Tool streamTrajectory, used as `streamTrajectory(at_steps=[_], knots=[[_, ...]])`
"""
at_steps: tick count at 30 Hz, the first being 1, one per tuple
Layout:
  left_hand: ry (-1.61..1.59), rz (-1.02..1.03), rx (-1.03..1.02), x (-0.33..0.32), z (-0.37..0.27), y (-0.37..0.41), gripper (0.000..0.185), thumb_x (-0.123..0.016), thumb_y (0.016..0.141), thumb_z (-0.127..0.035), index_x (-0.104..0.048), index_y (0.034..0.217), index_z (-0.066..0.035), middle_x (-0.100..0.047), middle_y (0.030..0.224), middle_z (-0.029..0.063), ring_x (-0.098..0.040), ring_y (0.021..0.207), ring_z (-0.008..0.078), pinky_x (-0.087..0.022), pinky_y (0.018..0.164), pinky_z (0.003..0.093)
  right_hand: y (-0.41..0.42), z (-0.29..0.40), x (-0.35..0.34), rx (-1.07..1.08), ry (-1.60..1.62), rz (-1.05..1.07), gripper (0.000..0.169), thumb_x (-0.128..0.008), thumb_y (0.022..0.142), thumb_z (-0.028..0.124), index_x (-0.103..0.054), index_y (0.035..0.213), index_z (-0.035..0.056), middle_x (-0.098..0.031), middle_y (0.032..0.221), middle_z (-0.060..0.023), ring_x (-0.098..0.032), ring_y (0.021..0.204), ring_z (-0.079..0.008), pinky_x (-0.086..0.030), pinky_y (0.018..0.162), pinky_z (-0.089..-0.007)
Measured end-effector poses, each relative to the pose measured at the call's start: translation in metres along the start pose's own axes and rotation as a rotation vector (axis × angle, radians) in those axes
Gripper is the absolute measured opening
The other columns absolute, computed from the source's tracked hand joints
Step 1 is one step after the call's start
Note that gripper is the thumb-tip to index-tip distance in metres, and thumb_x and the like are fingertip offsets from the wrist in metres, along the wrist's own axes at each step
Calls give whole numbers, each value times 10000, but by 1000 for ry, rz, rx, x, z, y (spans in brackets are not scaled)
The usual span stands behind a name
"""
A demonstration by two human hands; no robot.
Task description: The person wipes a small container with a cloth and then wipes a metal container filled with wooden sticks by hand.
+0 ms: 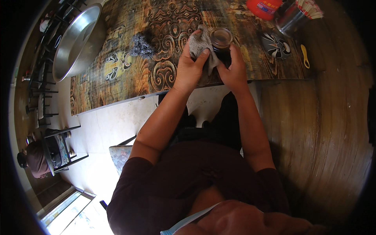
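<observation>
My left hand grips a crumpled grey cloth, its thumb pressed over the front. Just to the right, my right hand is wrapped around a small glass jar with dark contents or a dark lower part; I cannot tell which. The cloth touches or nearly touches the jar's left side. Both hands are over the near edge of a patterned wooden table. A steel-wool scourer lies on the tabletop left of my hands.
A large steel basin stands at the table's left end. At the back right are a red container and a metal holder of wrapped chopsticks. A yellow-handled peeler-like tool lies near the right edge. A stool is behind my left arm; another person sits far left.
</observation>
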State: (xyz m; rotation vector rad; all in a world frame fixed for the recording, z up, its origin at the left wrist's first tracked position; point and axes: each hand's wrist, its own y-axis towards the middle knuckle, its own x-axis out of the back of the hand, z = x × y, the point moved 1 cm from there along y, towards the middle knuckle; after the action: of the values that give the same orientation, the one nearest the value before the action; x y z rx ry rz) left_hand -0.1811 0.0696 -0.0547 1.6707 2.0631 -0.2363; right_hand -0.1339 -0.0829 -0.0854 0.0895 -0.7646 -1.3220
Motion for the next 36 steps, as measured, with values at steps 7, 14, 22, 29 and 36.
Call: streamTrajectory(at_steps=[7,14,22,29,36], knots=[[254,-15,-23,-1,6,-20,603,-645,1006,-18,-434,1563,-112,-636,1350,89,-584,1233,158,-475,1048,321,1,-3,-2,-74,63,-14,655,-739,872,26,-466,1467,0,-554,1332,-222,-538,1278,-416,-468,1039,-474],[349,29,-56,-2,4,-53,566,-628,987,41,-484,1521,-79,-620,1375,91,-574,1251,161,-464,1062,323,2,2,-1,-25,-141,-49,664,-804,780,0,-515,1379,-4,-546,1332,-227,-508,1271,-438,-440,1053,-482],[188,-21,-25,1,-7,-15,551,-576,1038,-21,-413,1563,-68,-628,1345,94,-591,1208,168,-468,1043,315,2,-1,-5,33,24,-50,674,-772,839,29,-482,1448,10,-550,1320,-218,-514,1266,-425,-443,1048,-502],[203,-4,71,6,-4,-3,564,-575,1029,6,-422,1563,-87,-644,1326,91,-606,1199,165,-487,1027,305,8,-7,-1,42,33,11,601,-726,908,49,-494,1461,9,-560,1354,-226,-520,1282,-424,-455,1051,-502],[469,-31,12,7,-3,-20,597,-651,1005,-55,-428,1558,-77,-666,1300,132,-635,1165,178,-525,976,336,4,-4,-8,36,-17,-32,581,-740,889,43,-516,1424,8,-581,1310,-221,-529,1253,-435,-452,1031,-523]])
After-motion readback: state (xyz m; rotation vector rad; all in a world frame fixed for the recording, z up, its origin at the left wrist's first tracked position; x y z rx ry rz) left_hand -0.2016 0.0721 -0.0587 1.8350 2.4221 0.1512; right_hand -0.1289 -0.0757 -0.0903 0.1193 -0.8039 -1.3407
